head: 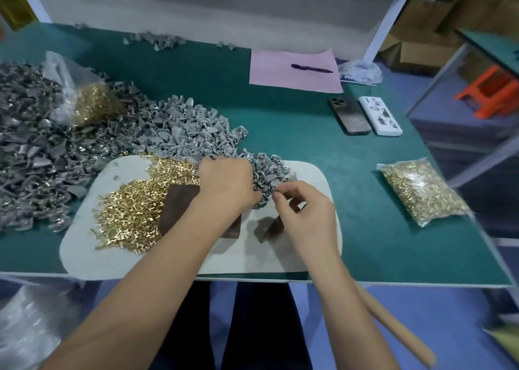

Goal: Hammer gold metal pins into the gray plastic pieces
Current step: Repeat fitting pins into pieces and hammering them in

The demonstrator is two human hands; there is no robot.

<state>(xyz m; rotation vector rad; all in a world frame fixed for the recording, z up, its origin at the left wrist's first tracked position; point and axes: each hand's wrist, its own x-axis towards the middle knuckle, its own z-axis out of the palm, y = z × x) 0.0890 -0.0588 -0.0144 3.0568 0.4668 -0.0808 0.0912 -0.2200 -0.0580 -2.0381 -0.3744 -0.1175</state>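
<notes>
Loose gray plastic pieces [196,133] lie heaped across the left and middle of the green table. Gold metal pins [134,204] are piled on a pale work mat [309,173], next to a dark brown block [179,209]. My left hand [227,181] rests palm down on the near end of the gray heap. Its fingers curl around a cluster of gray pieces [265,190]. My right hand [306,209] pinches thumb and forefinger at that cluster. A dark hammer head [271,228] shows under its palm, and the wooden handle [398,330] sticks out behind the forearm.
A sealed bag of pins [421,190] lies on the right of the table, and an open bag of pins [92,103] sits in the gray heap on the left. Two phones [365,117] and a pink sheet [292,72] with a pen lie at the back. The table's front edge is close to the mat.
</notes>
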